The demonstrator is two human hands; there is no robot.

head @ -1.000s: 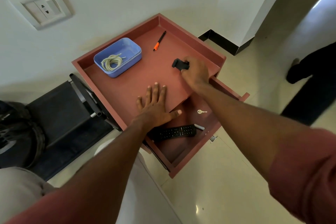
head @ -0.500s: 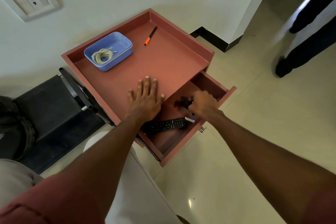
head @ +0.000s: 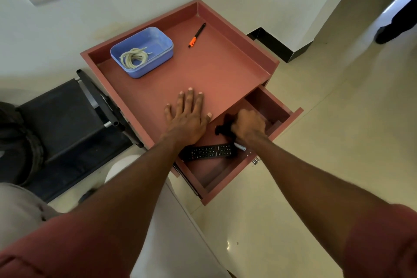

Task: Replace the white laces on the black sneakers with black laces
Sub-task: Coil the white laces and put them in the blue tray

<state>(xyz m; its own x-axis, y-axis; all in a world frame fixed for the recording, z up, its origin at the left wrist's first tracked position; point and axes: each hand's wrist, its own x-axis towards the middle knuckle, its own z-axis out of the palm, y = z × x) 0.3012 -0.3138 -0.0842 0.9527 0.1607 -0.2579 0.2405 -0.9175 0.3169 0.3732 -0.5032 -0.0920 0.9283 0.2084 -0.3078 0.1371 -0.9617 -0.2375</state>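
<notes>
I am looking down at a reddish counter (head: 225, 70) with a raised rim, set against a white wall, with its drawer (head: 291, 117) pulled open toward the lower right.

My left hand (head: 188, 117) lies flat on the counter top near its front edge, fingers straight and slightly spread, holding nothing. My right hand (head: 248, 125) is down inside the drawer, its fingers curled around a small black bundle (head: 223, 127). I judge this to be the black laces, though it is too dark and too covered to be sure. Only a bunched end shows, sticking out to the left of my fist toward my other hand. As far as I can tell its long axis runs roughly left to right, across the drawer.

A coil of white laces (head: 134, 59) sits in a blue tray (head: 162, 52) at the back left of the counter, so I judge the old laces are already off. No sneakers are clearly in view. Threading the black laces seems still to do.

Also in the drawer are a black remote (head: 207, 151) and a small marker (head: 240, 147). An orange-tipped pen (head: 197, 34) lies on the counter.
</notes>
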